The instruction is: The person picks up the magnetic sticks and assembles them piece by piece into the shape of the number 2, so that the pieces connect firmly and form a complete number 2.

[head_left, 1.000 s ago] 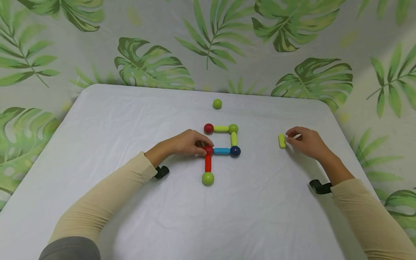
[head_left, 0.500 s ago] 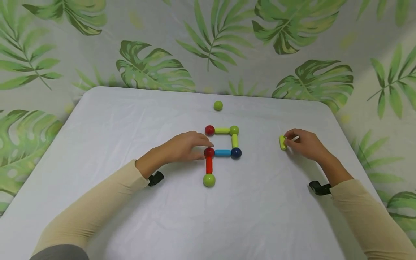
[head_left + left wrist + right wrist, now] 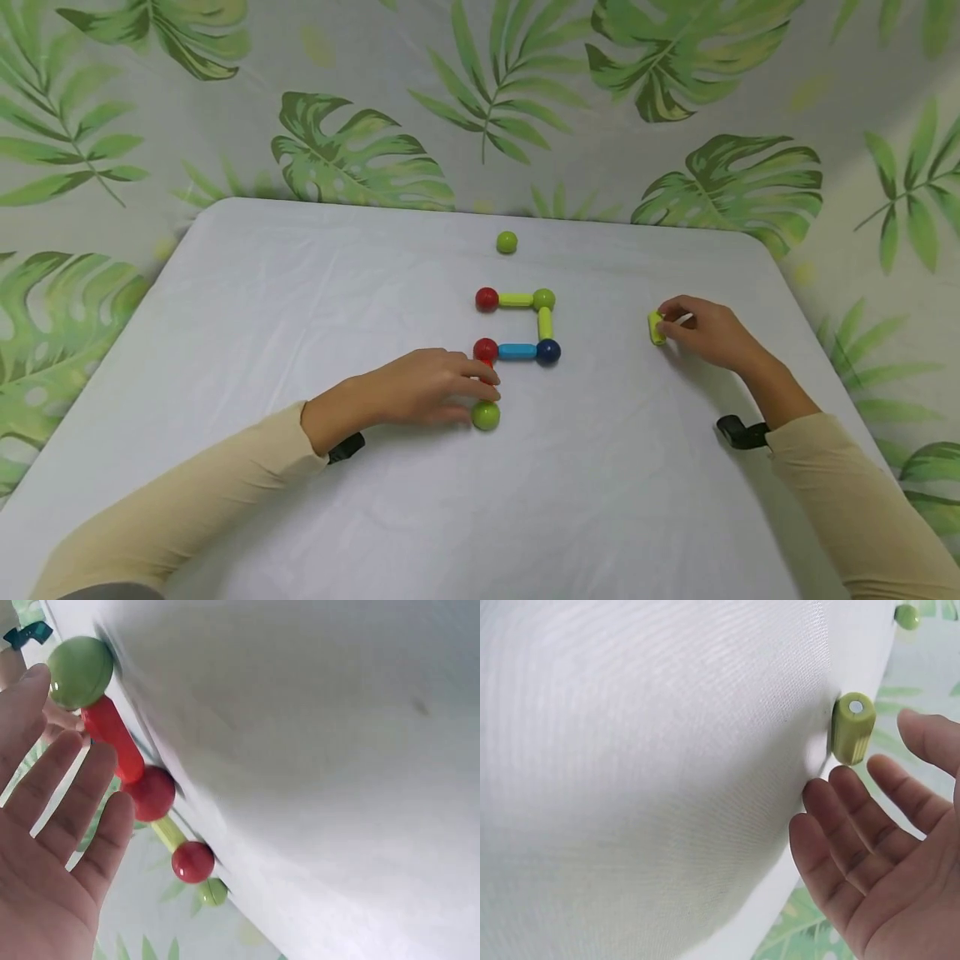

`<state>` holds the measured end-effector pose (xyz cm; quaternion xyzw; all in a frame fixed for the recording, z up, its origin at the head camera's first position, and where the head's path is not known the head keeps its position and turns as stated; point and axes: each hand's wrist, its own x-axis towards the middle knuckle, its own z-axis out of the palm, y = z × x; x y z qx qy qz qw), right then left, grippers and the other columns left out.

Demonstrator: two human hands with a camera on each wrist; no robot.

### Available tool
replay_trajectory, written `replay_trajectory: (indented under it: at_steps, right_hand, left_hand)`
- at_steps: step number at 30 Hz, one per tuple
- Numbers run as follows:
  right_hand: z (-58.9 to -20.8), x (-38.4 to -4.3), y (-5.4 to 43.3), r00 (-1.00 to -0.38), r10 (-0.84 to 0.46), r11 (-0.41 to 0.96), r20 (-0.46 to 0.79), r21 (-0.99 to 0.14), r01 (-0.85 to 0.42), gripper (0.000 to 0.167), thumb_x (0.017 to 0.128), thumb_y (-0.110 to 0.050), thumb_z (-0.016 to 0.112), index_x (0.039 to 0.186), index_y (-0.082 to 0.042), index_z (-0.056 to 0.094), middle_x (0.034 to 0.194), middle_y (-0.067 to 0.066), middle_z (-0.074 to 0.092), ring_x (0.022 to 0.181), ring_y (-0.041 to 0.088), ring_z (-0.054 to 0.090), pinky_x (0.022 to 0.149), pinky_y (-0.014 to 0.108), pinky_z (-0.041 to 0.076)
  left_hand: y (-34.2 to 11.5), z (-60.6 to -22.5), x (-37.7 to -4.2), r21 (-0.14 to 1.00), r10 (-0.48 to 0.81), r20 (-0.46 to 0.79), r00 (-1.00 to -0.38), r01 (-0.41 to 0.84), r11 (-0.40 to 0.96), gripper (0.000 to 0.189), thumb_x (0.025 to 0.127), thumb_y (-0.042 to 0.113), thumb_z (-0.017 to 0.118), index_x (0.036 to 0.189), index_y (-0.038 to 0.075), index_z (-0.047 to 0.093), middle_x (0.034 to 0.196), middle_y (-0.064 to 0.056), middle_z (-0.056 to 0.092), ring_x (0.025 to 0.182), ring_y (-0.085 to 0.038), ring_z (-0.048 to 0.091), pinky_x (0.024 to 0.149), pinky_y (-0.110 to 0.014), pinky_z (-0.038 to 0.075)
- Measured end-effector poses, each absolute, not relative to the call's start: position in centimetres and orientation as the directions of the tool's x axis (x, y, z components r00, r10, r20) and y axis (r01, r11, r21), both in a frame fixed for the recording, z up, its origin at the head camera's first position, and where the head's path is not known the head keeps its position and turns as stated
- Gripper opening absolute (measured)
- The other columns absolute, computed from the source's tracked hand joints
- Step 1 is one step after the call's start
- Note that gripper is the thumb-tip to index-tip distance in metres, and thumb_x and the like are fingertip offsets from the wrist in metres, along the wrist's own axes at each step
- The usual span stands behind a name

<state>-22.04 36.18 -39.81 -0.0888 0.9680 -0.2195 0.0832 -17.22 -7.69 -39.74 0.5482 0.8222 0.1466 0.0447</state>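
My left hand [image 3: 427, 387] reaches over the red magnetic rod [image 3: 112, 739], fingers extended, thumb beside the near green ball [image 3: 486, 415]. That rod links the ball to a red ball [image 3: 486, 350]. From there a blue rod [image 3: 517, 352] runs right to a dark blue ball [image 3: 548, 352]. A yellow-green rod [image 3: 545, 323] continues to a green ball [image 3: 543, 299], and another rod [image 3: 516, 299] ends at a second red ball [image 3: 487, 299]. On the right, my right hand [image 3: 705, 331] is at a loose yellow-green rod [image 3: 853, 731]; its fingers look spread and ungripping in the right wrist view.
A single green ball [image 3: 507, 242] lies near the back edge of the white-covered table [image 3: 337, 250]. Behind stands a leaf-patterned cloth [image 3: 525, 100]. Dark wrist cameras [image 3: 741, 432] sit on both wrists.
My left hand has left the red ball and come nearer to me, over the red rod and the near green ball. The right hand stays at the loose rod, almost unmoved.
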Motion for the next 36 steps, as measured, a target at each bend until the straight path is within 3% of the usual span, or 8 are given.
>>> replay_trajectory:
  at_steps: [6, 16, 36]
  right_hand:
    - [-39.88, -22.27, 35.94, -0.967, -0.214, 0.889, -0.141, -0.437, -0.133, 0.041, 0.098, -0.030, 0.061, 0.127, -0.001, 0.057, 0.116, 0.024, 0.065, 0.105, 0.041, 0.065, 0.079, 0.043, 0.054]
    - [-40.38, -22.73, 35.71, -0.967, -0.196, 0.902, -0.162, -0.417, -0.113, 0.042, 0.094, -0.028, 0.067, 0.125, -0.001, 0.056, 0.113, 0.023, 0.064, 0.106, 0.041, 0.065, 0.082, 0.048, 0.055]
    - [-40.74, -22.75, 35.36, -0.961, -0.213, 0.901, -0.175, -0.417, -0.124, 0.041, 0.093, -0.017, 0.066, 0.128, 0.002, 0.057, 0.115, 0.026, 0.063, 0.106, 0.041, 0.063, 0.080, 0.045, 0.054]
  left_hand:
    - [-6.81, -40.18, -16.99, 0.340, 0.930, 0.006, -0.368, 0.875, 0.344, 0.034, 0.091, 0.021, 0.071, 0.126, 0.019, 0.069, 0.128, 0.003, 0.066, 0.115, -0.016, 0.062, 0.098, -0.031, 0.052]
    - [-6.90, -39.92, -17.37, 0.421, 0.921, -0.025, -0.388, 0.832, 0.362, 0.031, 0.091, 0.016, 0.072, 0.122, 0.018, 0.071, 0.127, 0.003, 0.067, 0.118, -0.017, 0.060, 0.102, -0.031, 0.051]
    - [-7.59, -40.17, -17.58, 0.474, 0.898, -0.005, -0.441, 0.789, 0.390, 0.034, 0.090, 0.015, 0.073, 0.123, 0.017, 0.071, 0.129, 0.003, 0.067, 0.121, -0.017, 0.060, 0.105, -0.033, 0.050]
